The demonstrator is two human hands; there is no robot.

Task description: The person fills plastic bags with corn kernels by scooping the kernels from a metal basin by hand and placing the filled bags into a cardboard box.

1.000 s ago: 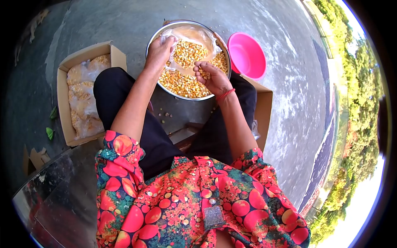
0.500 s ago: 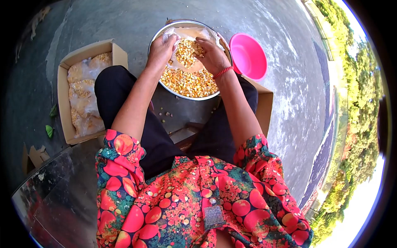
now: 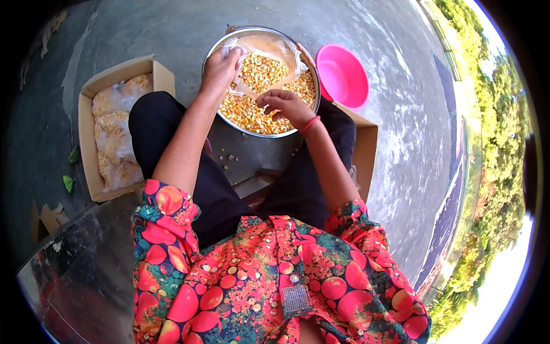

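1. Clear plastic, thin and crinkled: a bag (image 3: 301, 66) of yellow corn kernels (image 3: 262, 71), mouth open, set in a round metal basin (image 3: 275, 136) between the knees, towards the far side, with loose kernels (image 3: 240, 116) spread beside it.

2. Pinched at the bag's left edge by the left hand (image 3: 217, 73), with fingers closed narrowly on the film.

3. Poised over the loose kernels near the bag's near edge, the right hand (image 3: 289, 106), with a red bracelet (image 3: 310, 124) at the wrist; fingers loosely curled, with little space between; impossible to tell whether holding any kernels.

4. Likely soft, limp and fairly heavy for such thin film, prone to slumping or tearing if lifted by one edge; best gathered at the rim on both sides, or supported from below. Kernels probably hard, smooth and apt to slip through spread fingers; best scooped in a cupped palm.

5. Just beside the metal basin, a pink plastic basin (image 3: 344, 74); beside the left knee, a cardboard box (image 3: 86, 137) of filled plastic bags (image 3: 114, 123).
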